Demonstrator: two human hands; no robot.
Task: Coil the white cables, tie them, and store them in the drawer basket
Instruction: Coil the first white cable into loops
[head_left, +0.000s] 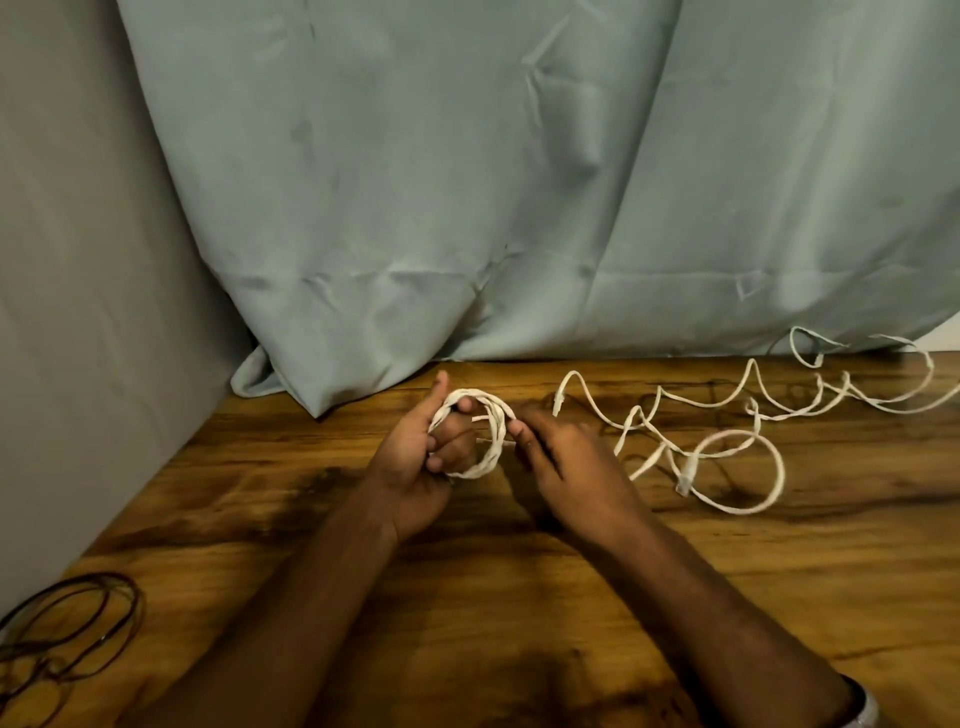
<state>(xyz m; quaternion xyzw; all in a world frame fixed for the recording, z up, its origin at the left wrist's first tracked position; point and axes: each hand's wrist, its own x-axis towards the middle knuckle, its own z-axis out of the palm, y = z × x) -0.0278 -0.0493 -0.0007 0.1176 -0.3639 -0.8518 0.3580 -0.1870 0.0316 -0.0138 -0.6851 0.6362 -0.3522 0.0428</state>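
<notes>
A small coil of white cable (491, 451) sits over the fingers of my left hand (415, 467), whose thumb presses on the coil's top left. My right hand (566, 467) pinches the coil's right side, where the cable is wound around the loops. To the right, several loose white cables (727, 415) lie tangled on the wooden table (519, 597), one forming a wide loop (753, 506) with a connector end. No drawer basket is in view.
A pale green curtain (467, 182) hangs behind the table and bunches onto its back edge. A grey wall (78, 312) borders the left side. Thin dark cables (67, 634) lie coiled at the table's near left corner.
</notes>
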